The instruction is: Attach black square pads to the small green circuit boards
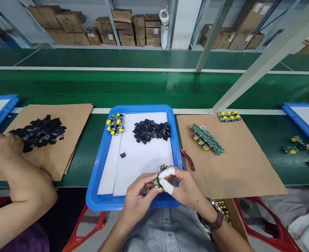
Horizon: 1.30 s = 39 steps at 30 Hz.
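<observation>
From the head camera I have both hands at the tray's near edge: the left hand (pixel 141 196) and right hand (pixel 183 187) together pinch a small circuit board (pixel 157 182) with yellow components, the right thumb and forefinger wearing white finger covers. Fingers hide much of it, so I can't tell whether a black piece is on it yet.

I'd judge the work to be partway, with plenty left: a large pile of black pieces (pixel 151 131) lies on the tray's far right, one loose black piece (pixel 123 155) left of centre. A board cluster (pixel 115 123) sits in the far-left corner of the blue tray (pixel 98 171); finished or not, I can't say.

To the right, panelled boards (pixel 208 139) lie on a cardboard sheet (pixel 238 171). Red-handled pliers (pixel 188 159) rest against the tray's right side, near the right hand. A co-worker's arm (pixel 20 175) reaches over the bench (pixel 78 154) at left, well apart. Nothing appears to block my hands.
</observation>
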Motion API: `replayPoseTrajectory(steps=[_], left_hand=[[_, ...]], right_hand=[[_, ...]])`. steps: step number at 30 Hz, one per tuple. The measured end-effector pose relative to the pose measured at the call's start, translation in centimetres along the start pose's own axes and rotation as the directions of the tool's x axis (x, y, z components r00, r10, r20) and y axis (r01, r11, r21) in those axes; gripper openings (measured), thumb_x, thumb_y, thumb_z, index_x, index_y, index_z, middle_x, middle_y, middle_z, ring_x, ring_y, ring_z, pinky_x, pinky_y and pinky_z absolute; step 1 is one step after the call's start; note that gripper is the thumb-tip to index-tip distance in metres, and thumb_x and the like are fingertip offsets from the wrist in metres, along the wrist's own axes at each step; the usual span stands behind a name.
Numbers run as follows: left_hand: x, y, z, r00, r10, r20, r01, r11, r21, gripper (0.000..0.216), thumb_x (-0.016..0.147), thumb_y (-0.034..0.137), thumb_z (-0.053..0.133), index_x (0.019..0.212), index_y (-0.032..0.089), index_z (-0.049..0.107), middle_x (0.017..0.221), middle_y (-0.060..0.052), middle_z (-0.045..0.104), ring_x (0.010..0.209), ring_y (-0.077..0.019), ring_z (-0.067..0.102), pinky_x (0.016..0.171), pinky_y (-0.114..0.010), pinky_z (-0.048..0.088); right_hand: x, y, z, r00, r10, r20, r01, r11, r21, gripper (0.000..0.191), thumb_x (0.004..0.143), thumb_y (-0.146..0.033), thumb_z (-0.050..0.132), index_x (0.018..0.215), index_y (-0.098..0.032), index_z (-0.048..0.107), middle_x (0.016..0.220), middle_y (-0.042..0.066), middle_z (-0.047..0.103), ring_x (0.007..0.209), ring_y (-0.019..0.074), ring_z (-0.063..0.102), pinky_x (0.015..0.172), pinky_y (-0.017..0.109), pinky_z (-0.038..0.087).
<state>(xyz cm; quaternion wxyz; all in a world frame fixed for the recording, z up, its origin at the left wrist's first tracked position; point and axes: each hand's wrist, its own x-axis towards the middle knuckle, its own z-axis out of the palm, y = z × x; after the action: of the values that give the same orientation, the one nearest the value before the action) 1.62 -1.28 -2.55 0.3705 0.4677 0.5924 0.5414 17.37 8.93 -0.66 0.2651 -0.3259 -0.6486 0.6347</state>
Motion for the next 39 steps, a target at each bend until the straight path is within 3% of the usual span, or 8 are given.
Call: replayPoseTrajectory(steps=[3,6,17,21,25,29,33,39], left_hand=[[0.2,0.3,-0.1,0.995,-0.100,0.010,0.100,0.992,-0.083,0.032,0.088,0.022,0.079,0.119,0.026,0.076,0.115,-0.009,0.077,0.099,-0.0257,0.076,0.085,-0.037,0.065],[0.3,0.3,-0.1,0.994,-0.110,0.012,0.111,0.990,-0.084,0.030,0.088,0.022,0.079,0.117,0.026,0.077,0.115,-0.009,0.077,0.101,-0.0258,0.075,0.086,-0.036,0.064],[0.1,-0.3,-0.3,0.994,0.109,0.003,-0.108,0.981,0.163,0.035,0.090,0.016,0.076,0.122,0.029,0.075,0.109,-0.005,0.078,0.094,-0.0193,0.074,0.083,-0.030,0.063],[0.4,-0.1,-0.2,0.999,0.002,-0.047,0.001,0.997,0.074,0.031,0.089,0.020,0.077,0.119,0.028,0.076,0.108,-0.006,0.076,0.094,-0.0206,0.074,0.078,-0.029,0.063],[0.5,-0.2,-0.2,0.993,-0.079,-0.085,0.076,0.997,-0.032,0.029,0.088,0.023,0.079,0.116,0.028,0.077,0.110,-0.007,0.074,0.098,-0.0226,0.073,0.079,-0.030,0.064],[0.5,-0.4,-0.2,0.999,-0.024,-0.046,0.024,1.000,-0.010,0.030,0.088,0.023,0.077,0.118,0.029,0.076,0.115,-0.008,0.072,0.103,-0.0245,0.072,0.082,-0.033,0.064],[0.1,-0.1,0.1,0.996,0.051,-0.068,-0.041,0.989,0.141,0.027,0.091,0.022,0.074,0.118,0.029,0.074,0.114,-0.006,0.069,0.100,-0.0220,0.071,0.082,-0.032,0.063],[-0.5,0.5,1.1,0.975,0.195,-0.108,-0.151,0.934,0.325,0.035,0.093,0.015,0.069,0.126,0.028,0.066,0.116,-0.007,0.067,0.102,-0.0213,0.069,0.085,-0.031,0.061]], right_hand=[[-0.2,-0.2,0.0,0.999,-0.052,-0.011,0.051,0.998,-0.033,0.021,0.083,-0.006,0.065,0.096,-0.021,0.072,0.084,0.000,0.066,0.072,0.0137,0.061,0.067,0.025,0.049],[-0.2,-0.4,-0.1,0.994,-0.112,0.014,0.113,0.986,-0.119,0.019,0.085,-0.005,0.065,0.092,-0.022,0.072,0.083,0.000,0.064,0.073,0.0144,0.060,0.067,0.026,0.048],[-0.8,-1.2,0.2,0.994,-0.081,0.079,0.108,0.887,-0.449,0.022,0.086,-0.001,0.054,0.085,-0.020,0.065,0.084,0.003,0.060,0.076,0.0177,0.057,0.069,0.030,0.046],[-0.3,0.0,0.5,1.000,-0.012,-0.024,0.009,0.994,-0.112,0.012,0.090,-0.017,0.065,0.099,-0.022,0.071,0.085,0.002,0.068,0.075,0.0161,0.065,0.070,0.028,0.056],[-0.2,0.8,0.3,0.993,0.110,-0.031,-0.101,0.972,0.213,0.029,0.083,-0.032,0.079,0.110,-0.021,0.072,0.087,0.002,0.074,0.078,0.0173,0.071,0.076,0.031,0.062],[-0.3,0.7,0.3,0.996,0.085,-0.015,-0.080,0.976,0.204,0.019,0.083,-0.028,0.078,0.100,-0.021,0.075,0.089,0.003,0.074,0.078,0.0168,0.072,0.075,0.031,0.062],[-0.3,0.6,1.0,0.990,-0.026,-0.138,0.035,0.997,0.064,0.009,0.085,-0.021,0.072,0.092,-0.022,0.077,0.089,0.003,0.073,0.079,0.0164,0.070,0.075,0.029,0.059],[-0.5,0.6,2.1,0.979,0.042,-0.201,-0.003,0.981,0.193,0.009,0.083,-0.029,0.077,0.087,-0.021,0.074,0.086,0.005,0.074,0.077,0.0178,0.072,0.073,0.029,0.061]])
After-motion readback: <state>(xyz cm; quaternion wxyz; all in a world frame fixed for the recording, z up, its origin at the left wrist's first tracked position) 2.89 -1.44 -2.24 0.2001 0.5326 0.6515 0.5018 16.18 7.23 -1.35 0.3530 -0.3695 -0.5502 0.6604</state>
